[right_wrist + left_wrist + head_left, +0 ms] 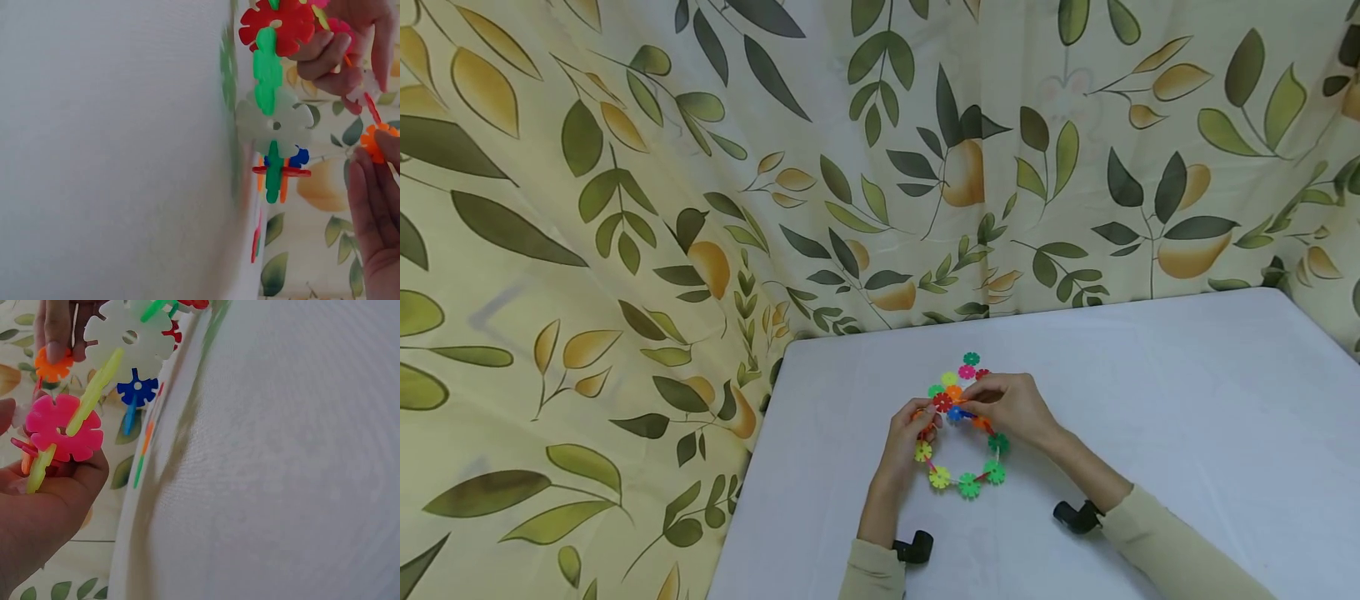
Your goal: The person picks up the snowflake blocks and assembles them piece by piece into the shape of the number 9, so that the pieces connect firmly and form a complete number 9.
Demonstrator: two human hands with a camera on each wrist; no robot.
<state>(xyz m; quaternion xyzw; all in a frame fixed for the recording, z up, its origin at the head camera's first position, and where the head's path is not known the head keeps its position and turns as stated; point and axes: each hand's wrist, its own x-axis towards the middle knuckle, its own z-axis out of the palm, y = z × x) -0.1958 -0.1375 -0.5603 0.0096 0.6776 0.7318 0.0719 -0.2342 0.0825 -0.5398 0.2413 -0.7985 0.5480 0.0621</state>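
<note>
A ring of linked plastic flower discs (970,486), mostly green and yellow at the near side, is held up over the table. My left hand (901,442) grips its left side, fingers around a pink disc (64,428) with yellow discs slotted into it. Between thumb and fingertips, my right hand (1018,408) pinches an orange disc (373,142). That orange disc meets a red disc seen edge-on (372,107), beside a whitish disc close to the left fingers. Elsewhere on the ring, a larger whitish disc (275,125) joins green ones.
Several flower discs, among them a green one (972,358) and a pink one (966,372), lie on the white-covered table (1150,375) just beyond the hands. A leaf-patterned curtain (880,208) hangs behind and to the left. Black wrist cameras sit on both wrists.
</note>
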